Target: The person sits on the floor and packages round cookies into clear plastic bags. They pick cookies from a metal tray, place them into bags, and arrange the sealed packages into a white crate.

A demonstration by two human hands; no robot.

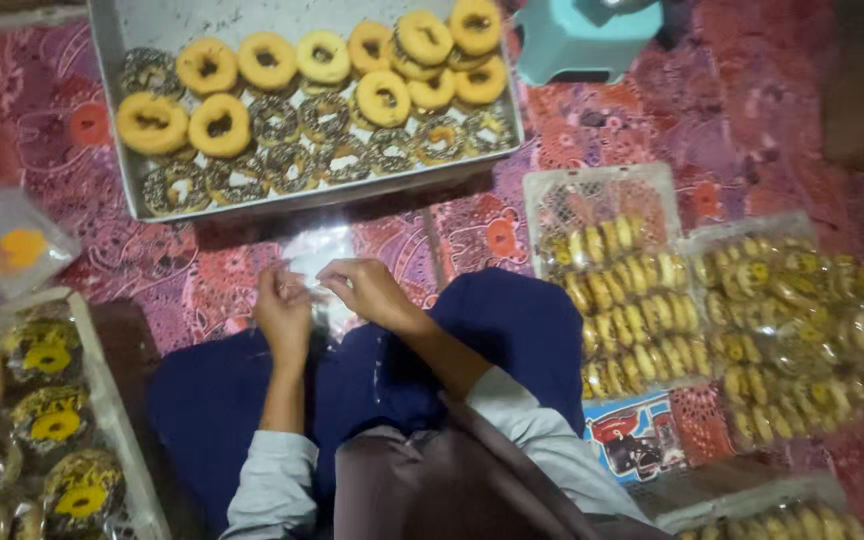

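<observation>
Looks like you're opening a clear thin plastic bag (pixel 314 262) over your lap: left hand (pixel 283 308) and right hand (pixel 364 287) both pinch it. Next needs a doughnut from the grey metal tray (pixel 107 110).

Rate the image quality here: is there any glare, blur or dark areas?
Head view: dim, warm light; soft focus overall. Glare whitens the clear plastic bag between the left hand and right hand. The metal tray rim shines; the top right corner falls into shadow; wrapped doughnuts blur together.
</observation>
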